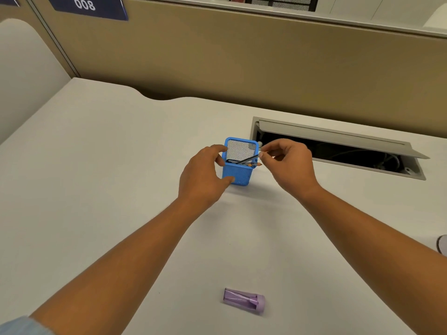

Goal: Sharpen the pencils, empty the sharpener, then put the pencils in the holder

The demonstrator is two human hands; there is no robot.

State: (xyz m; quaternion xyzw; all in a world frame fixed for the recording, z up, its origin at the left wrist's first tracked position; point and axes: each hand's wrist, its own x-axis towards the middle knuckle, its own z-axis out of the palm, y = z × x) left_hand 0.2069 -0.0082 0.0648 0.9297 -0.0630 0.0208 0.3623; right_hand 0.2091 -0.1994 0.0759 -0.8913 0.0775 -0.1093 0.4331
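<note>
Mid-bench, the left hand clamps the holder to steady it while the right hand pinches a pencil angled inside; the sharpener lies near.

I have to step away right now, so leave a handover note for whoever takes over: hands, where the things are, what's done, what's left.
Left hand: gripping the side of the blue mesh holder, steadying it upright on the desk.
Right hand: fingertips pinching the top end of a dark pencil that leans inside the holder.
Other pencils already lie in the holder.
Purple sharpener: lying on its side near the front of the desk, untouched; its chamber looks clear of shavings.
Left: release this pencil, let go of the holder.
</note>
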